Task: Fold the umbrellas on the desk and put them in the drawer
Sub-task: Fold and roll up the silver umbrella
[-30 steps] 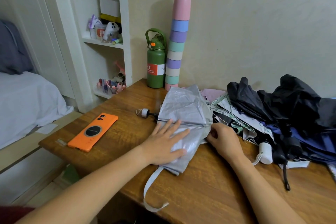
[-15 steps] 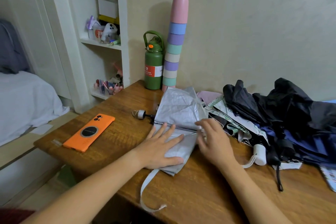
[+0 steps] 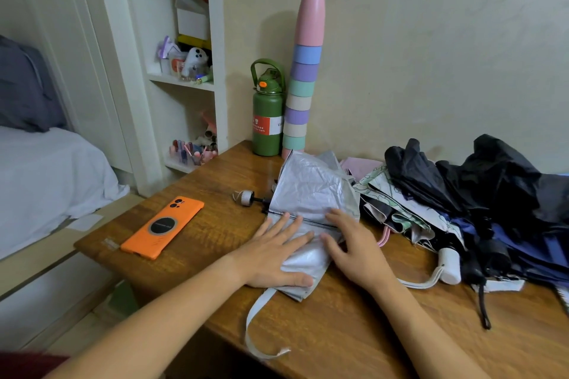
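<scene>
left hand (image 3: 271, 258) flat on silver umbrella (image 3: 311, 194) | right hand (image 3: 354, 247) likewise, seemingly

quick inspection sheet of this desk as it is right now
surface: wooden desk, against the wall
job's things: silver umbrella lying flat, strap over the front edge; heap of dark and patterned umbrellas on the right, unfolded
clutter: orange phone, green bottle, stack of cups
grips: left hand and right hand flat on the silver umbrella
cables: nothing seen
surroundings: shelves and bed to the left; drawer not seen
</scene>
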